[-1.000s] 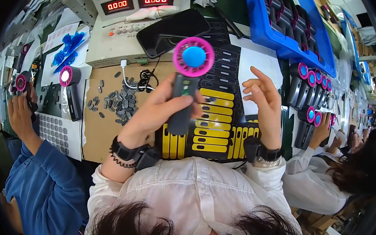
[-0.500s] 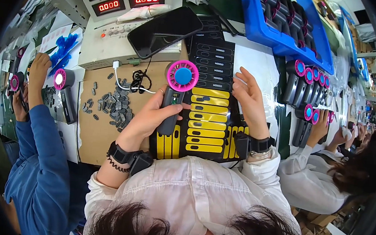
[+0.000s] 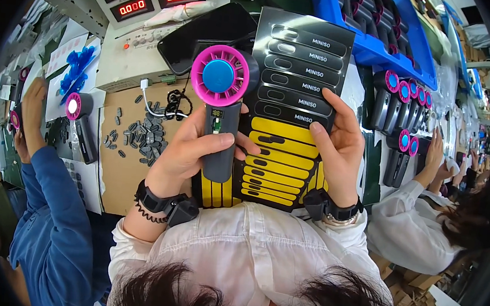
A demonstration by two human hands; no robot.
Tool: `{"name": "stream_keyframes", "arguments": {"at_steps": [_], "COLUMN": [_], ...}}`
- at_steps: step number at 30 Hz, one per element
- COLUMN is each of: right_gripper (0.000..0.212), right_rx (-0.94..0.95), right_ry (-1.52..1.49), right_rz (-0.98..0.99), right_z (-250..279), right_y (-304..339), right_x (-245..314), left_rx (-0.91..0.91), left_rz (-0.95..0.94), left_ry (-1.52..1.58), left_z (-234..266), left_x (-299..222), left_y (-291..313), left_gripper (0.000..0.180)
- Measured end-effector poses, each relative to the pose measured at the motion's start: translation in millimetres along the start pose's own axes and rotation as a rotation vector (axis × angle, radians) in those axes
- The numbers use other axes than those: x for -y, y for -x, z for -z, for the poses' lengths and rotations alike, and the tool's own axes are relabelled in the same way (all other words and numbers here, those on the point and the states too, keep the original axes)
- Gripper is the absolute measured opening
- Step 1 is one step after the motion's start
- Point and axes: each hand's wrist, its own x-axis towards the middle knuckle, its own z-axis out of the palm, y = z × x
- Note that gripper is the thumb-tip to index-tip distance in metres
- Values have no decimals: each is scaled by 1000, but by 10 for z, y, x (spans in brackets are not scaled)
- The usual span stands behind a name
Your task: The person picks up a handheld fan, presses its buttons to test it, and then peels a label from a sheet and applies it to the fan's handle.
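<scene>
My left hand point(image 3: 182, 150) is closed round the grey handle of a handheld fan point(image 3: 219, 156) with a pink ring and a blue centre. A small window on the handle shows a lit display with a bit of green circuit board below it. My right hand point(image 3: 341, 150) grips the right edge of a sheet of black labels point(image 3: 301, 76), thumb on its face and fingers along the side. Glossy black labels fill its upper part, and peeled yellow strips show lower down. The sheet's far end is raised and tilted toward me, beside the fan. More yellow-striped sheets lie beneath.
Small grey pieces point(image 3: 146, 138) lie heaped on brown board at left, near a white charging cable point(image 3: 145, 95). Behind stand a meter box point(image 3: 131, 55) and a black phone point(image 3: 178, 45). A blue crate point(image 3: 404, 65) holds fan bodies. Co-workers sit on both sides.
My right hand has gone from open above the table to gripping the label sheet, whose far end has come up. My left hand has raised the fan slightly closer.
</scene>
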Motion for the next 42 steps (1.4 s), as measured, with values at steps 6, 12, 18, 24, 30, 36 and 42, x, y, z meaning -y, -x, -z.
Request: {"name": "stream_keyframes", "arguments": {"at_steps": [6,12,18,24,30,36,42], "right_gripper": [48,49,52,52,53,51,49], "right_rx": [-55,-58,-48,-54,-60,-76,-165], "right_ry": [22,-71,-108,-121,-118,-86,-26], "right_rz": [-18,53,85,57,20,-4,-55], "right_z": [-50,-93,-92,-75,-76,-50,70], "right_y": [80,102,126,136,139,114,48], "right_x": [179,254,257,236,214,39,-132], "left_rx": [15,21,16,12,55,-7,15], "left_rz": [-21,-90,-69,-85,-65,-48,-11], "left_ry": [-14,-19,-34,-23,1,28,-160], "left_z": [-152,-247,-270,-235,-187,-261,-187], "left_x": [-121,-211,-244,-197,-181,-212,-166], "left_y": [74,141,155,151,151,148,78], "left_gripper": [54,57,58,60,60,61,63]}}
